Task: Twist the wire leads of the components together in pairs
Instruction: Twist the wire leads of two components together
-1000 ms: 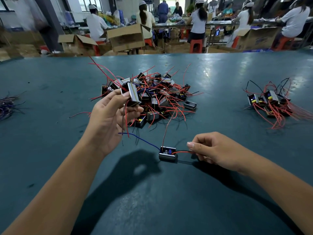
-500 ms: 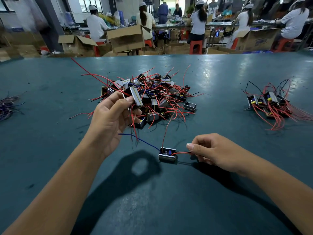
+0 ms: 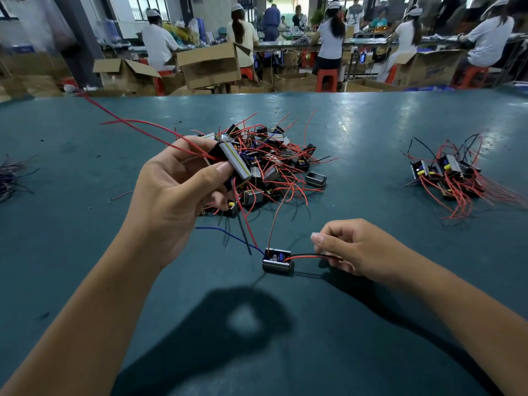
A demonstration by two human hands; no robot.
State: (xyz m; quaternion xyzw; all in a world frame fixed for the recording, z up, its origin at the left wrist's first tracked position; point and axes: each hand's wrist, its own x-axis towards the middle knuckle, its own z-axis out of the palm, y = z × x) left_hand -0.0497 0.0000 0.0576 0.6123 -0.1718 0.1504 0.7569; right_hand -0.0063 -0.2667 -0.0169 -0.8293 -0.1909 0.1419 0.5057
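My left hand (image 3: 174, 195) grips a small black and grey component (image 3: 233, 162) above the near edge of the central pile (image 3: 274, 164); its red leads stick out to the upper left and hang below my fingers. A second component (image 3: 277, 260) lies on the green table (image 3: 285, 338) in front of me, with a blue lead going left and a red lead running up. My right hand (image 3: 354, 250) pinches the red and black leads (image 3: 308, 256) coming out of its right side.
A smaller heap of components with red and black leads (image 3: 454, 175) lies at the right. A bundle of dark wires (image 3: 11, 178) sits at the table's left edge. Beyond the table stand cardboard boxes (image 3: 208, 64), red stools and seated people.
My left hand has lifted its component higher out of the pile and turned it, so its red leads now point further up and left. My right hand stays on the lying component's leads.
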